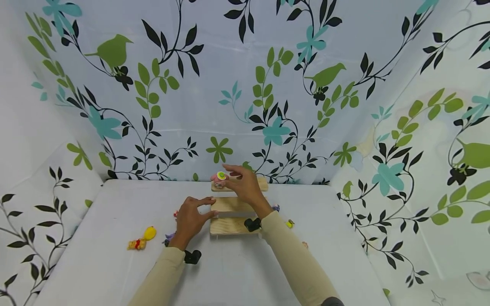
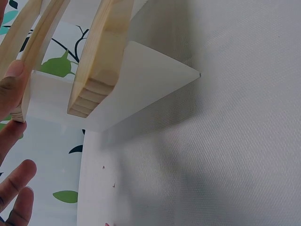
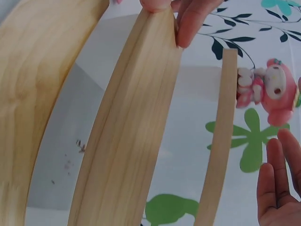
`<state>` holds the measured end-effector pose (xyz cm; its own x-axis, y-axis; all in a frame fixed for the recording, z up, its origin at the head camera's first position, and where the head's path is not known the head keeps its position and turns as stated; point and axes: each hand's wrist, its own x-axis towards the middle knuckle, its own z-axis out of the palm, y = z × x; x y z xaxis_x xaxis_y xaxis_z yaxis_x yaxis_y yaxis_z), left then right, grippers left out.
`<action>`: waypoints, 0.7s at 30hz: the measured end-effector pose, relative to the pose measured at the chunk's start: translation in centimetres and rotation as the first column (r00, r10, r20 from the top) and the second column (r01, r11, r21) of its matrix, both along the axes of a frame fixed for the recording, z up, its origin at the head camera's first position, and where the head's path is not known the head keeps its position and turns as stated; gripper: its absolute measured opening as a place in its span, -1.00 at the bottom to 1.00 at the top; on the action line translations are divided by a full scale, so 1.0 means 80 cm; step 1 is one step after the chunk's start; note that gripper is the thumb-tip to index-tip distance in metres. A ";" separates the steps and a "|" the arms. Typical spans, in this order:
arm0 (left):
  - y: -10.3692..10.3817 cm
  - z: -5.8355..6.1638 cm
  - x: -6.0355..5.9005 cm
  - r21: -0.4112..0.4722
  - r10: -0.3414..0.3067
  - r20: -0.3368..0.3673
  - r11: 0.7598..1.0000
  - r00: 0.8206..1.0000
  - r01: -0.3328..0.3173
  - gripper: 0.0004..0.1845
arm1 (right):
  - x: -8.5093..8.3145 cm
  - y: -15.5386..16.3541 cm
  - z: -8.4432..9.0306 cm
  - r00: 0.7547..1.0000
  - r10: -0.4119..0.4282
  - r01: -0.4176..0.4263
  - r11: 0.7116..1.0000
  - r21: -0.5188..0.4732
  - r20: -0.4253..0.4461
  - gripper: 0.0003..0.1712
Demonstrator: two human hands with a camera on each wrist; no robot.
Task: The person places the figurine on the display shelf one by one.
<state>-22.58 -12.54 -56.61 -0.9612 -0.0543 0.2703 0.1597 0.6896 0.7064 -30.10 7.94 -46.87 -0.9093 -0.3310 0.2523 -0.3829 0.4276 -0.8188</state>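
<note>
A tiered stand (image 1: 229, 226) has pale wooden boards on clear side panels. At its left end, my left hand (image 1: 193, 219) pinches the middle board (image 3: 131, 117), thumb on one face and a finger on the other; the left wrist view shows this grip (image 2: 11, 89) too. A pink figurine (image 3: 270, 89) with a hood and a yellow-green top stands on the uppermost board (image 3: 221, 141), near its left end. Around that figurine is my right hand (image 1: 245, 185), thumb close beside it and index finger raised above it. Its other fingers (image 3: 280, 181) are extended and loose.
Left on the white table (image 1: 111, 272) lie a yellow-and-red bear figurine (image 1: 137, 244) and a yellow balloon-shaped piece (image 1: 150, 233). A purple figurine (image 1: 168, 239) is partly behind my left wrist. Right of the stand is a small yellow-green figurine (image 1: 289, 223). Patterned cloth hangs behind.
</note>
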 end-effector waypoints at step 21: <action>0.000 0.000 0.000 0.013 0.003 0.009 1.000 1.000 -0.003 -0.45 | 0.009 0.094 -0.007 0.991 -0.122 0.117 0.989 -0.090 -0.060 -0.43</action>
